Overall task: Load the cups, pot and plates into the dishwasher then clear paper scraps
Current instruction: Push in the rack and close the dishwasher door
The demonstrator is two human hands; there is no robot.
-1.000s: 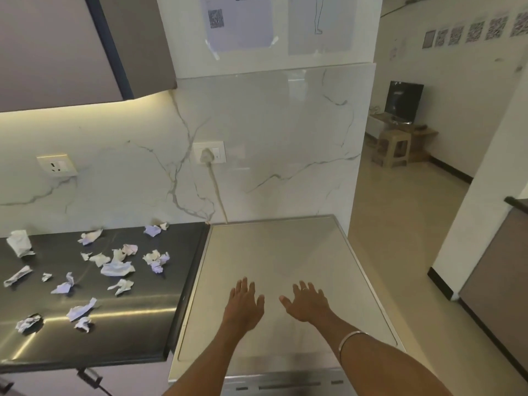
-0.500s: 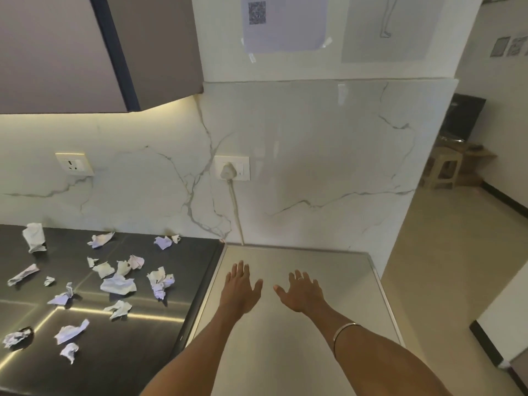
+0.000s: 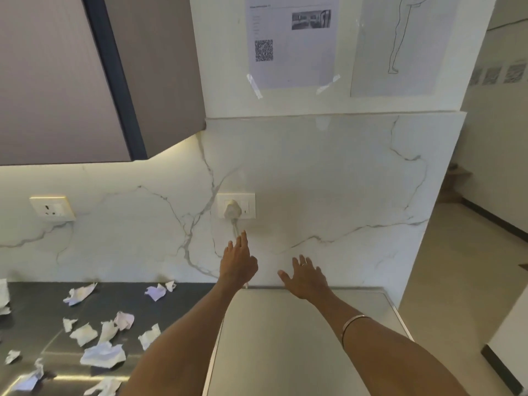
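Frame edge cuts off paper scraps [image 3: 103,354]; both hands [image 3: 238,265] empty.

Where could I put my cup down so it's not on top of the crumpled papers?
The pale steel top is bare, bordered by the marble wall behind and the dark counter to the left; only the arms and open hands, left hand and right hand, hang above it. The dark counter is crowded with paper scraps, with only small gaps between.
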